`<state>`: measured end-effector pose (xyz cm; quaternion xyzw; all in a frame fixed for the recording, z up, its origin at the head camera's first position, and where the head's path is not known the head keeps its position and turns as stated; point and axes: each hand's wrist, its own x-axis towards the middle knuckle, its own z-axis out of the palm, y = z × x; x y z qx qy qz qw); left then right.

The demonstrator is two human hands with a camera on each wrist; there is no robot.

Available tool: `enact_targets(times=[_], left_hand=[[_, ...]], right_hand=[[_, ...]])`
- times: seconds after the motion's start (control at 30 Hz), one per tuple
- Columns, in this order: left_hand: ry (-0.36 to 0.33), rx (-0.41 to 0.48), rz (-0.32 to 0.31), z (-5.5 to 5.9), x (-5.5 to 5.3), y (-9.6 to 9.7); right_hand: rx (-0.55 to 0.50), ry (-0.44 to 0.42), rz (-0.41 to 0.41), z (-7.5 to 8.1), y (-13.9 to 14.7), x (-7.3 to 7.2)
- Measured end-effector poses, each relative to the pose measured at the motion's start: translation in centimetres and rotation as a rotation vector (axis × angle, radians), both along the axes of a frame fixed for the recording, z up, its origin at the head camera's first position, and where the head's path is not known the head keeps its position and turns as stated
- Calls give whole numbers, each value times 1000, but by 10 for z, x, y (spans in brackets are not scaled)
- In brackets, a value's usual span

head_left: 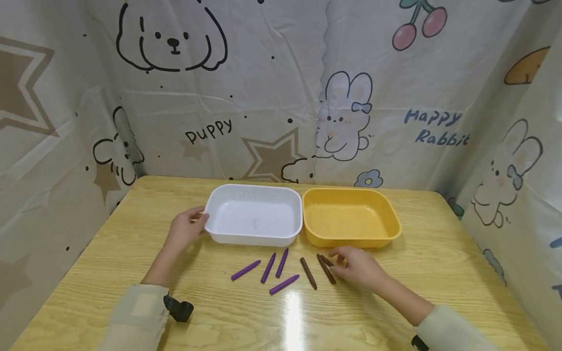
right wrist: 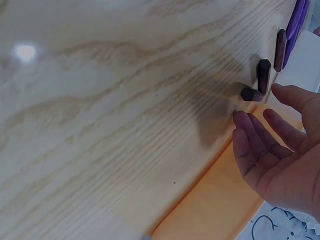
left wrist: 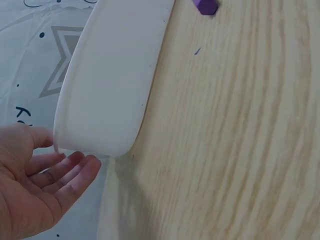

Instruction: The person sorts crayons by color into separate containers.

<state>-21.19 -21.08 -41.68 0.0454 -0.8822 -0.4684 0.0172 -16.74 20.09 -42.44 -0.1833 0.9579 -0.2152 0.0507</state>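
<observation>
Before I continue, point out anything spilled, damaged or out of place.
A small purple fleck or mark on the table, near a purple crayon, looks odd against the bare wood; nothing looks broken.

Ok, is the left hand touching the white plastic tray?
Touching: the left wrist view shows the left hand with its thumb against the rim of the white plastic tray.
</observation>
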Motion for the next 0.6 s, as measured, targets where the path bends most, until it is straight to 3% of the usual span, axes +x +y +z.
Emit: enact_targets(times=[0.2, 0.6], left_hand=[[4, 24, 17, -4, -3, 2], [-34, 33, 41, -1, 3, 4]], right_hand=[[24, 26, 15, -6, -3, -1], [36, 39, 12, -7, -7, 1]])
